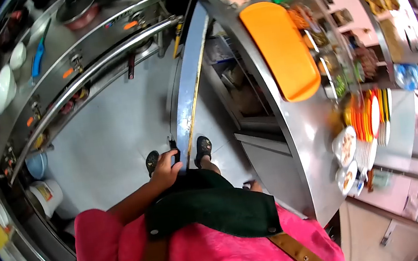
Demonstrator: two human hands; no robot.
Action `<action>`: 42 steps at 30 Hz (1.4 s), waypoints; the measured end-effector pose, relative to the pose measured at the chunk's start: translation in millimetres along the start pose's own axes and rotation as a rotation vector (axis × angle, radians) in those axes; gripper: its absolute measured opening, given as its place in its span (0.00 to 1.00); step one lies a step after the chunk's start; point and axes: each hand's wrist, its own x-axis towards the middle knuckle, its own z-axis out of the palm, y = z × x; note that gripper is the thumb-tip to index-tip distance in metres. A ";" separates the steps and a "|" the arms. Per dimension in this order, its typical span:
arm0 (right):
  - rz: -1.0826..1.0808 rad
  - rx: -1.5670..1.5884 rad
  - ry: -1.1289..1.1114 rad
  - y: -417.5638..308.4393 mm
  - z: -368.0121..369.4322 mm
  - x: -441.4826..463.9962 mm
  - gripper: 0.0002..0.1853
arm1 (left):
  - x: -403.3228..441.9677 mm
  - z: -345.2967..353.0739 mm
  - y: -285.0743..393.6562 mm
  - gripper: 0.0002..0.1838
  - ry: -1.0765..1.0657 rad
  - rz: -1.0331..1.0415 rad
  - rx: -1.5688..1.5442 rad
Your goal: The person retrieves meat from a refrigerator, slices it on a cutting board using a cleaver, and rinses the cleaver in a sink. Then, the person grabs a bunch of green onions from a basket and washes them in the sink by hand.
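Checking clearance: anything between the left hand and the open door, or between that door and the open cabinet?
Left hand to door: nothing visible; it holds the black handle. Door to cabinet: the right shoe stands on the floor between them, possibly in the way.

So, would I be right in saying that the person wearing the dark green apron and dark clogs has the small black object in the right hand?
Not quite: the head view shows the small black object in the left hand, not the right hand. The dark green apron and dark clogs are as you say.
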 end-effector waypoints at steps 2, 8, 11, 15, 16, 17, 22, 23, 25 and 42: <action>-0.543 -0.075 -0.053 59.9 36.2 121.0 0.16 | -10.2 3.3 0.7 0.20 0.155 -0.023 -0.072; -0.981 -0.757 0.014 -45.6 9.5 297.4 0.13 | -21.6 3.7 -14.4 0.14 0.463 -0.101 -0.342; -0.141 0.457 -0.317 -150.2 -10.9 292.4 0.08 | -22.0 -4.4 -19.2 0.16 0.494 -0.129 -0.514; -0.314 0.623 -0.098 -194.9 21.2 348.5 0.06 | -27.7 -3.7 -33.8 0.23 0.536 -0.059 -0.468; -0.381 0.752 -0.072 -196.2 34.7 376.3 0.06 | -28.0 -3.9 -33.2 0.25 0.546 -0.069 -0.436; -0.455 0.884 -0.044 -204.4 42.8 400.3 0.06 | -28.0 -4.1 -33.1 0.26 0.554 -0.075 -0.399; -0.723 0.608 0.428 -251.2 27.5 543.9 0.11 | -31.2 -3.2 -42.7 0.25 0.577 -0.023 -0.353; -0.725 0.617 0.478 -261.4 20.0 566.2 0.12 | -25.1 -4.3 -37.8 0.20 0.609 0.009 -0.311; -0.596 0.750 0.547 -284.2 -2.1 592.0 0.15 | -42.4 2.9 -49.9 0.30 0.714 -0.050 -0.404; -0.584 1.545 0.106 -304.2 -86.6 679.7 0.11 | -73.5 11.4 -117.4 0.27 0.973 0.030 0.103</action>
